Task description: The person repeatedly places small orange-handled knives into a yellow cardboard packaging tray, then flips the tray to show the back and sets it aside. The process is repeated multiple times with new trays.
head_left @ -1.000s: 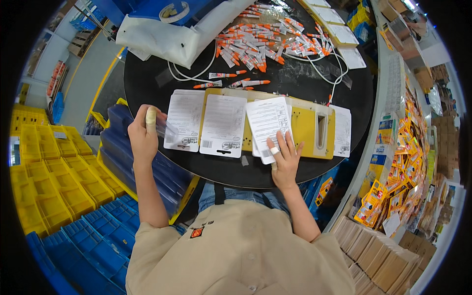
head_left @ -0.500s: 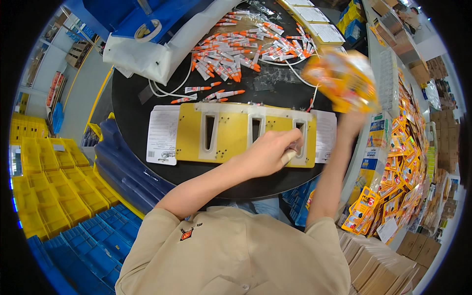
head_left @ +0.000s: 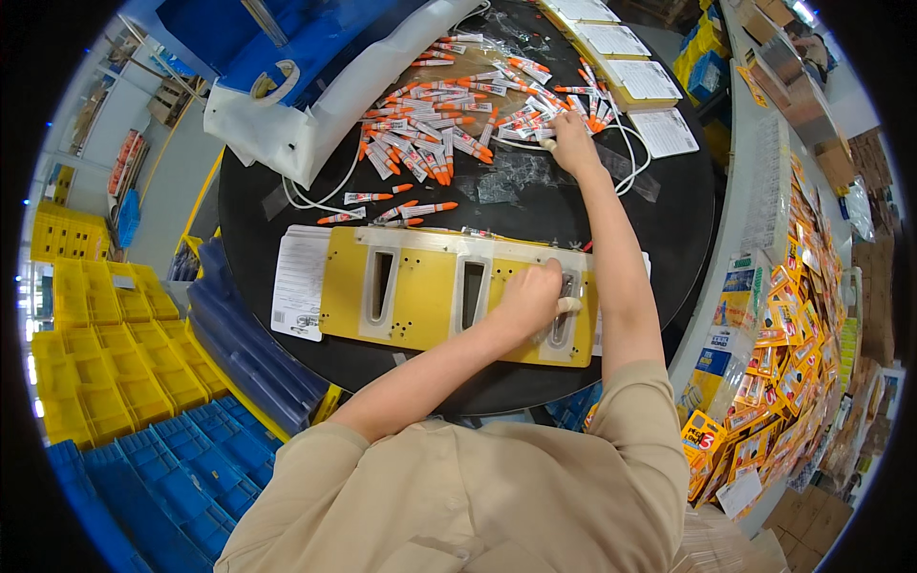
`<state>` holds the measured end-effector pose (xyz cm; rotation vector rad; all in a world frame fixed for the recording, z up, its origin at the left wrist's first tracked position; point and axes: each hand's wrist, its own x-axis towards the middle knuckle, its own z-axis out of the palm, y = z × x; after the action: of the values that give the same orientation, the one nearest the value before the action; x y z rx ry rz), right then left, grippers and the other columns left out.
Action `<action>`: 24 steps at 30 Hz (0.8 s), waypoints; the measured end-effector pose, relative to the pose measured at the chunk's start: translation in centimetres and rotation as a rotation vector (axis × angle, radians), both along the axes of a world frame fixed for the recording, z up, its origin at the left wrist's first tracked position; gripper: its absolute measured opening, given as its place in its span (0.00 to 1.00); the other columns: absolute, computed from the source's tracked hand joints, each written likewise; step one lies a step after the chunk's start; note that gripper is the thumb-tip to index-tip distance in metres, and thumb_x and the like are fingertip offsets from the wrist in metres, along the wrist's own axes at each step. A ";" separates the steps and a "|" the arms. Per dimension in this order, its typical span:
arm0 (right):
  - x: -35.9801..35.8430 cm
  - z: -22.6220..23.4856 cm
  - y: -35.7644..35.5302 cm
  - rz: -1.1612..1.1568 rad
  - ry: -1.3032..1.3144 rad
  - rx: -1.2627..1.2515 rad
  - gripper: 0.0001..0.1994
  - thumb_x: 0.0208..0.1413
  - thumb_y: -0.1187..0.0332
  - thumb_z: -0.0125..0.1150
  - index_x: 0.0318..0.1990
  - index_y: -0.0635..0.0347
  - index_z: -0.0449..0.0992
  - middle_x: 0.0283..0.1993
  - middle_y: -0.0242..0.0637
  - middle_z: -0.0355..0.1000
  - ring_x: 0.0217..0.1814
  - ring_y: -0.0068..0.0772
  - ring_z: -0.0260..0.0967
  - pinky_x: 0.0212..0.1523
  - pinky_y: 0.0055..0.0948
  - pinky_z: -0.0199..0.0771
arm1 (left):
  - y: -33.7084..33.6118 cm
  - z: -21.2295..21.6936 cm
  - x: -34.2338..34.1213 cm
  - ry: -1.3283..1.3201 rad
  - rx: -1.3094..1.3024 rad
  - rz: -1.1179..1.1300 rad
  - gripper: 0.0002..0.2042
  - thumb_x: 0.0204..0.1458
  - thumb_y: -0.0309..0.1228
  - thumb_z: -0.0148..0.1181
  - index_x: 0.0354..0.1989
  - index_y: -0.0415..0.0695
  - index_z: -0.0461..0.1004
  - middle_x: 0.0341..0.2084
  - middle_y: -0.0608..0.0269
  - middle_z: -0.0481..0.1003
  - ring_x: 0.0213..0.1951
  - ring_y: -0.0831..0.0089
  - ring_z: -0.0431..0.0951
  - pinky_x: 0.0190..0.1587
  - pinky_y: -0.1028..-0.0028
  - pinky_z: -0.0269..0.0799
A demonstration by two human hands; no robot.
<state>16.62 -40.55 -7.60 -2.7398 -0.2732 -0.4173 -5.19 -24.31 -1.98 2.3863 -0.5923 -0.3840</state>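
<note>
We press the left hand (head_left: 530, 296) flat beside the right slot of the yellow jig (head_left: 430, 291), while the right hand (head_left: 570, 143) pinches one orange-capped tube (head_left: 535, 119) at the tabletop's far edge.

Colours on the round table

The table (head_left: 669, 220) was black, the plate with slots (head_left: 425, 291) yellow. The small tubes (head_left: 449, 115) were white with orange caps. The crates (head_left: 115, 353) were yellow and blue, the shirt (head_left: 478, 487) beige.
</note>
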 end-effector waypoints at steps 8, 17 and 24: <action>-12.6 7.3 0.2 -0.020 0.137 0.834 0.15 0.55 0.68 0.61 0.50 0.59 0.71 0.23 0.34 0.71 0.26 0.25 0.72 0.29 0.25 0.68 | 8.1 1.4 0.5 0.373 -0.406 0.081 0.06 0.50 0.25 0.60 0.33 0.39 0.69 0.22 0.52 0.75 0.25 0.60 0.77 0.30 0.67 0.72; -23.5 7.4 3.4 -0.053 0.205 0.488 0.08 0.52 0.71 0.64 0.37 0.65 0.79 0.34 0.32 0.70 0.25 0.19 0.62 0.25 0.21 0.59 | 12.1 0.8 2.0 -0.058 0.019 0.110 0.25 0.37 0.45 0.73 0.26 0.36 0.68 0.18 0.49 0.74 0.26 0.49 0.76 0.30 0.60 0.70; -12.3 5.5 15.6 0.284 0.089 0.402 0.10 0.50 0.66 0.66 0.39 0.58 0.79 0.36 0.40 0.70 0.37 0.37 0.72 0.37 0.31 0.71 | 16.1 1.8 0.7 0.186 -0.218 0.200 0.15 0.49 0.35 0.64 0.32 0.35 0.68 0.24 0.47 0.76 0.26 0.56 0.78 0.31 0.63 0.73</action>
<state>4.30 -24.92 -2.12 -2.2767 -0.4898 -0.2407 -4.45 -8.26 -0.16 2.1481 -0.2906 -0.4246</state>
